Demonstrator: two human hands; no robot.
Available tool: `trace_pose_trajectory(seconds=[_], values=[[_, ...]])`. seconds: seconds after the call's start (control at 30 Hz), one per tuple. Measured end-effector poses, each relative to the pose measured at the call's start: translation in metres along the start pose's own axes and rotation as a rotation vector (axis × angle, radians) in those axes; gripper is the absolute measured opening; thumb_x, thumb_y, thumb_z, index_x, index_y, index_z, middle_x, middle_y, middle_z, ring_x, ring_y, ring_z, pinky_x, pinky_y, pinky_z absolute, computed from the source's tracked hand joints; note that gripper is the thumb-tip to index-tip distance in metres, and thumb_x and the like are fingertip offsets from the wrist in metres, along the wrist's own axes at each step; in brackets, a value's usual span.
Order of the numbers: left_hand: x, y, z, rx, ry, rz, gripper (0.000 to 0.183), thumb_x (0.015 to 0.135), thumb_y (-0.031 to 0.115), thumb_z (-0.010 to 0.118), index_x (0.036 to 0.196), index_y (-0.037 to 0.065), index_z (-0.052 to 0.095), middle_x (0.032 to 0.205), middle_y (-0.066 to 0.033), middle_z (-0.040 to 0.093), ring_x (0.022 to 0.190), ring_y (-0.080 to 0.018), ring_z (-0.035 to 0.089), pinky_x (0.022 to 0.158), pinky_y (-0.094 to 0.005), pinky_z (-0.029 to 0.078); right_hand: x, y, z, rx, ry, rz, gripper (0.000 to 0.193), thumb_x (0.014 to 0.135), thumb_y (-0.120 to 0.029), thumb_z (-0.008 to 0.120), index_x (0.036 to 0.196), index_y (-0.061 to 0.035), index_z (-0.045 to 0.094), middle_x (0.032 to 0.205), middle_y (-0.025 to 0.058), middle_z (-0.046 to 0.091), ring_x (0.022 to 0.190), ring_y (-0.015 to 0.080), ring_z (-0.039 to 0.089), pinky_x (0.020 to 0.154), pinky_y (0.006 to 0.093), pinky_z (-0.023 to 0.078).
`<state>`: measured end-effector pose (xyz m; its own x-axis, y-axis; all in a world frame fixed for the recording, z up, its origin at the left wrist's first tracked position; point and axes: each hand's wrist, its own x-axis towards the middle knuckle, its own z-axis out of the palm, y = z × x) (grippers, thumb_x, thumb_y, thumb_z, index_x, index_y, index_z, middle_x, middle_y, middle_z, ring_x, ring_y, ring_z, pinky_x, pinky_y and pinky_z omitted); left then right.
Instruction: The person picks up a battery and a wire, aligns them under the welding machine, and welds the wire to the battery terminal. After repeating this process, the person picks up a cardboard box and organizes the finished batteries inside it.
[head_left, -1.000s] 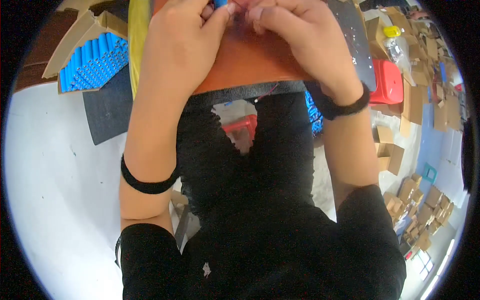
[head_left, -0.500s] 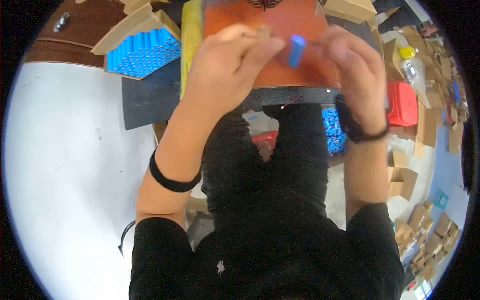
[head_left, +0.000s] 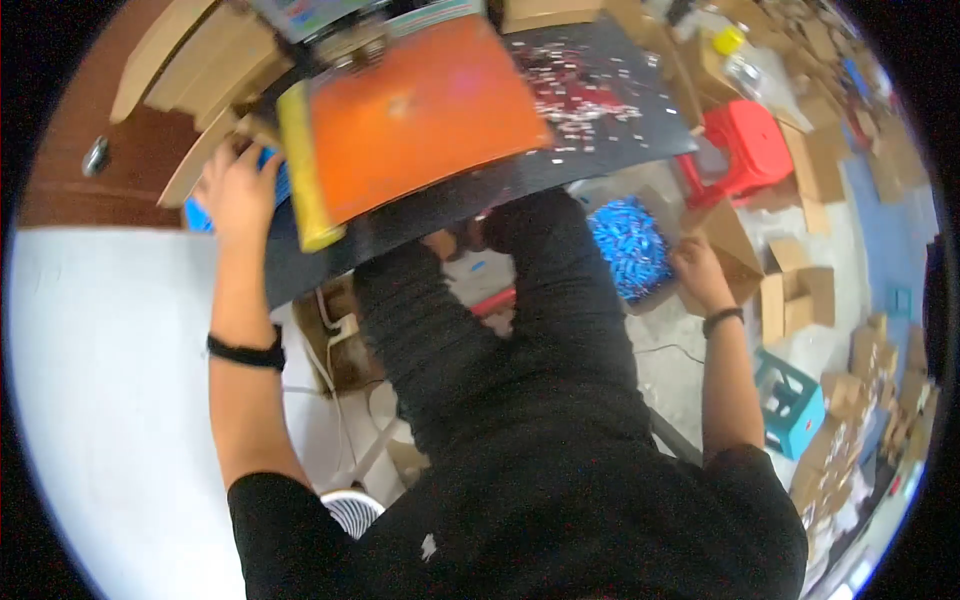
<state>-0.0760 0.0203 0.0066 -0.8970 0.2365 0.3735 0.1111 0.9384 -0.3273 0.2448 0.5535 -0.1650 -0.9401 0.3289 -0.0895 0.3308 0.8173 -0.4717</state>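
Note:
My left hand (head_left: 240, 195) reaches over a cardboard box (head_left: 183, 175) at the far left of the table, its fingers spread. Blue cylinder cells (head_left: 198, 216) stand in that box, partly hidden under the hand. Low on the right, my right hand (head_left: 703, 275) is at the edge of an open carton (head_left: 728, 243), with its fingers curled. Whether it holds anything cannot be made out. Many loose blue cylinder cells (head_left: 628, 245) lie heaped in the carton beside it.
On the dark table (head_left: 470, 195) lies an orange mat (head_left: 425, 120) with a yellow strip (head_left: 308, 170) along its left edge. Small white-tipped red pieces (head_left: 580, 100) are scattered to its right. A red stool (head_left: 750, 150), a teal stool (head_left: 790, 405) and cartons stand at the right.
Both hands have left the mat, where a blue cell was between them. The left went to the box at left, the right down to the carton. The view has turned.

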Motion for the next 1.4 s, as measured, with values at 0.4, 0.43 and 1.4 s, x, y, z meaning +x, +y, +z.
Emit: trace_pose_trajectory(seconds=[0.4, 0.43, 1.4], values=[[-0.013, -0.028, -0.025, -0.459, 0.236, 0.016, 0.026, 0.092, 0.02, 0.063, 0.112, 0.004, 0.068, 0.113, -0.0124, 0.067, 0.104, -0.0237, 0.064, 0.089, -0.0359, 0.048, 0.073, -0.076, -0.037, 0.136, 0.61, -0.17, 0.012, 0.082, -0.01, 0.066, 0.093, -0.0053, 0.066, 0.104, 0.0138, 0.062, 0.103, 0.0346, 0.058, 0.09, 0.042, 0.046], [-0.021, -0.026, -0.033, -0.459, 0.23, 0.019, 0.026, 0.092, 0.02, 0.063, 0.112, 0.004, 0.068, 0.113, -0.0124, 0.067, 0.104, -0.0237, 0.064, 0.089, -0.0359, 0.048, 0.086, -0.094, -0.039, 0.146, 0.572, -0.231, 0.014, 0.082, -0.012, 0.066, 0.094, -0.0055, 0.066, 0.103, 0.0132, 0.063, 0.102, 0.0342, 0.058, 0.09, 0.0424, 0.046], [-0.015, 0.124, -0.068, -1.446, -0.176, -0.114, 0.024, 0.085, 0.006, 0.069, 0.107, 0.001, 0.062, 0.095, -0.0075, 0.067, 0.083, -0.0158, 0.063, 0.075, -0.0296, 0.05, 0.127, -0.255, -0.159, 0.694, 0.138, -0.452, 0.009, 0.086, -0.01, 0.057, 0.088, -0.0026, 0.06, 0.082, -0.002, 0.06, 0.079, 0.0093, 0.055, 0.073, 0.0231, 0.042]])
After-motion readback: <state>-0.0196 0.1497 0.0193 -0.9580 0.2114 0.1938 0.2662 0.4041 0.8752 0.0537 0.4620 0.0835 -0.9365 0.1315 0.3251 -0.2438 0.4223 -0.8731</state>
